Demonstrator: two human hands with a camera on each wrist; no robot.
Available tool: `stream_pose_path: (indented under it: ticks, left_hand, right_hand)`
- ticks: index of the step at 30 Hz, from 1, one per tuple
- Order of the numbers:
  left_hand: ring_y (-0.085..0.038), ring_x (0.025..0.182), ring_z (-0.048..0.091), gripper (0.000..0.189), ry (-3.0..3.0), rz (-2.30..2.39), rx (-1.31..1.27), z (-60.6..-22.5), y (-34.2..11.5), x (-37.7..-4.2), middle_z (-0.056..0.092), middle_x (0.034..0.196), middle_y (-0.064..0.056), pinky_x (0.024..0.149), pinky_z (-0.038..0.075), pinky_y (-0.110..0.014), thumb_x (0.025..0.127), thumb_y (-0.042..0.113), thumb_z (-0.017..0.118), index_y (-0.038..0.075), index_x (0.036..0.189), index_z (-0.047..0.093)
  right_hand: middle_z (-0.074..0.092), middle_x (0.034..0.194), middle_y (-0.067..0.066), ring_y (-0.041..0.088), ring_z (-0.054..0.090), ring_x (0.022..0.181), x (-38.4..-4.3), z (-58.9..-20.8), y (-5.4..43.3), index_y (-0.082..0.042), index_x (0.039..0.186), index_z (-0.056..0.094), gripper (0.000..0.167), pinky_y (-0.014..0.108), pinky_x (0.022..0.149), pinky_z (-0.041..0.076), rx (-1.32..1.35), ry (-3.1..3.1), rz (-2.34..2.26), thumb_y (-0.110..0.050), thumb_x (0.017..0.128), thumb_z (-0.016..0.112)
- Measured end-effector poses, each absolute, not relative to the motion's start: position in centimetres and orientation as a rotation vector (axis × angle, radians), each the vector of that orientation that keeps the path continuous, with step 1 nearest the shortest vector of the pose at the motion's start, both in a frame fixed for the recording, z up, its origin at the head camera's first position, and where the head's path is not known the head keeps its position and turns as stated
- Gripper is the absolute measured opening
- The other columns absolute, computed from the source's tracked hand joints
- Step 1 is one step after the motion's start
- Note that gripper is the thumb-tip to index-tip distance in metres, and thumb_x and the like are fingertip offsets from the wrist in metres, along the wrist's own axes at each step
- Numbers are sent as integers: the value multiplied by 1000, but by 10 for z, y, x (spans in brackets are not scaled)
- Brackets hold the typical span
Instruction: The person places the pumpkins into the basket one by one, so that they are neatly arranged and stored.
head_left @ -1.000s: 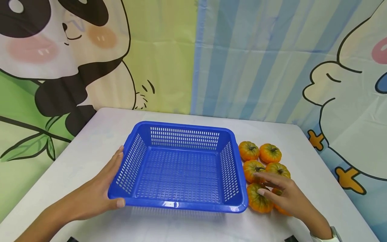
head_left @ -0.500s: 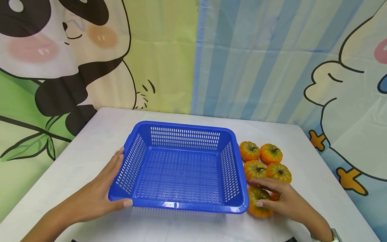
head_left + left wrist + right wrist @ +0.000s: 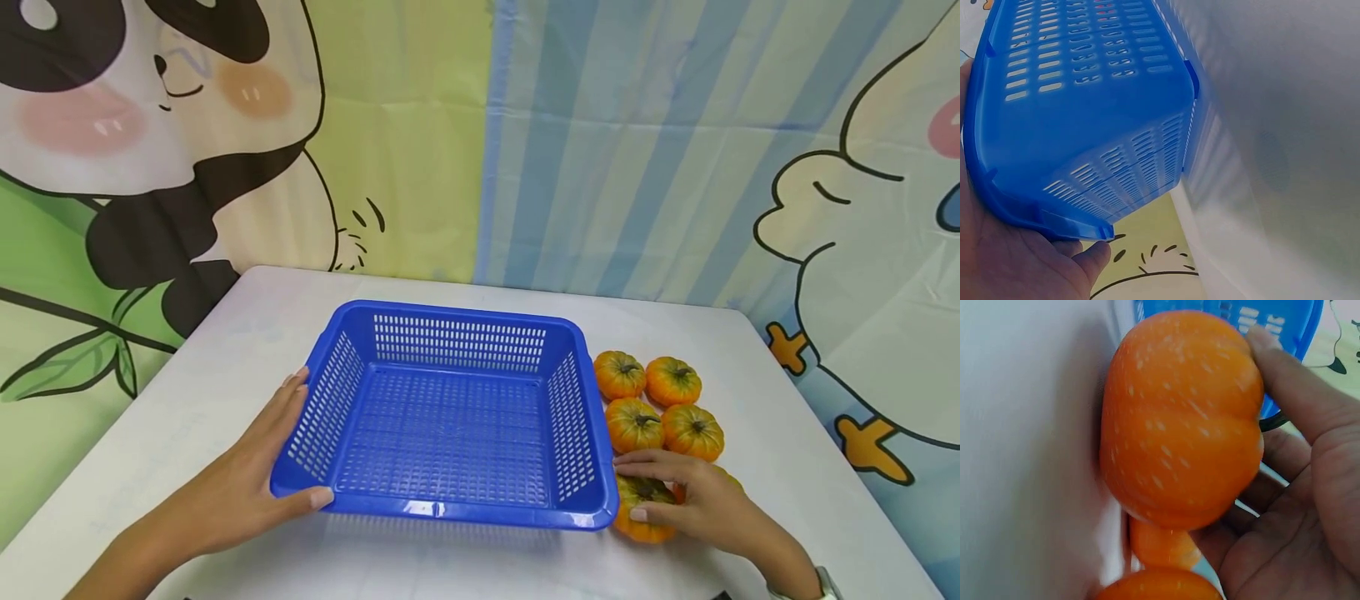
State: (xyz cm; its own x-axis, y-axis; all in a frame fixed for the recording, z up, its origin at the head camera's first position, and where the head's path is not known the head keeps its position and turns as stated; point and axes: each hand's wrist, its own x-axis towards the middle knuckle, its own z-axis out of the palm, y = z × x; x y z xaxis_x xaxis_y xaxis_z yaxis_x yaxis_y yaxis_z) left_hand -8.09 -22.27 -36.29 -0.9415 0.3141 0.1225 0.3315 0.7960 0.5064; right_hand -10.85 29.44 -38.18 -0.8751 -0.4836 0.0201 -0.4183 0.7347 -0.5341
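A blue plastic basket (image 3: 450, 433) with slotted walls stands on the white table, nothing inside it. My left hand (image 3: 225, 492) holds its near left corner, thumb on the front rim and fingers along the left side; in the left wrist view the palm meets the rim. Right of the basket are several small orange-green pumpkins (image 3: 633, 425). My right hand (image 3: 705, 500) spans the nearest left pumpkin (image 3: 643, 527), thumb in front and fingers over its far side. Another front pumpkin (image 3: 731, 477) is mostly hidden beneath this hand. An orange pumpkin (image 3: 1179, 425) fills the right wrist view.
The other pumpkins stand close together in two columns, the left one (image 3: 619, 375) right beside the basket's wall. A patterned cloth backdrop (image 3: 637, 150) hangs behind the table (image 3: 285, 292), whose side edges slope away left and right.
My right hand has come down and left onto the nearest left pumpkin, which has shifted slightly towards me. My left thumb has slid a little further right along the front rim.
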Motion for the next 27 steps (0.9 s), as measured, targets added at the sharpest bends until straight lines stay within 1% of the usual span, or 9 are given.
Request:
stream_pose_path:
  ticks: [1, 5, 8, 11, 13, 15, 20, 27]
  left_hand:
    - [-32, 147, 3, 115, -2947, -836, -526, -363, -222, -81, -8, 163, 0, 96, 33, -72, 80, 52, 74, 16, 157, -4]
    - [-31, 147, 2, 114, -2938, -835, -521, -363, -222, -80, -8, 163, 0, 96, 32, -72, 80, 52, 74, 15, 157, -2]
    - [-30, 148, 1, 114, -2940, -824, -509, -364, -221, -81, -9, 162, 2, 97, 32, -71, 80, 52, 73, 14, 157, -1]
    - [-30, 148, 2, 114, -2942, -814, -495, -365, -220, -80, -10, 162, 2, 97, 32, -71, 80, 53, 73, 14, 157, -1]
    - [-30, 148, 2, 114, -2937, -816, -490, -366, -220, -81, -10, 162, 3, 97, 32, -71, 80, 53, 73, 14, 157, -1]
    - [-31, 147, 3, 114, -2932, -820, -489, -367, -220, -81, -10, 162, 3, 97, 32, -72, 79, 52, 74, 15, 157, -1]
    - [-30, 148, 3, 114, -2913, -831, -493, -369, -220, -82, -8, 163, 2, 98, 31, -71, 79, 51, 75, 14, 157, 1]
    - [-30, 148, 4, 112, -2897, -836, -483, -371, -220, -82, -6, 163, 3, 98, 31, -71, 79, 50, 75, 13, 157, 3]
  right_hand:
    - [64, 119, -12, 22, 59, 112, -109, -382, 294, -25, 119, 71, 40, 44, 89, 53, -755, 2804, -829, -47, 85, 70]
    - [65, 120, -10, 18, 60, 111, -109, -382, 294, -24, 121, 71, 37, 29, 86, 53, -787, 2765, -865, -43, 89, 68]
    - [65, 120, -8, 17, 59, 109, -109, -383, 294, -23, 122, 70, 37, 23, 78, 52, -772, 2741, -893, -41, 90, 68]
    - [65, 121, -8, 17, 59, 109, -109, -382, 294, -23, 124, 68, 39, 24, 78, 52, -754, 2730, -879, -42, 90, 67]
    - [65, 121, -8, 18, 59, 110, -110, -382, 294, -23, 125, 68, 40, 25, 81, 52, -738, 2722, -869, -42, 90, 67]
    - [65, 121, -8, 21, 59, 113, -110, -382, 294, -22, 125, 67, 40, 32, 86, 54, -732, 2722, -857, -43, 90, 67]
    - [66, 122, -4, 28, 58, 116, -111, -381, 293, -19, 125, 67, 39, 45, 89, 52, -705, 2702, -870, -41, 93, 63]
    - [65, 123, -3, 29, 58, 117, -111, -380, 292, -18, 126, 67, 38, 45, 90, 51, -711, 2701, -888, -38, 95, 61]
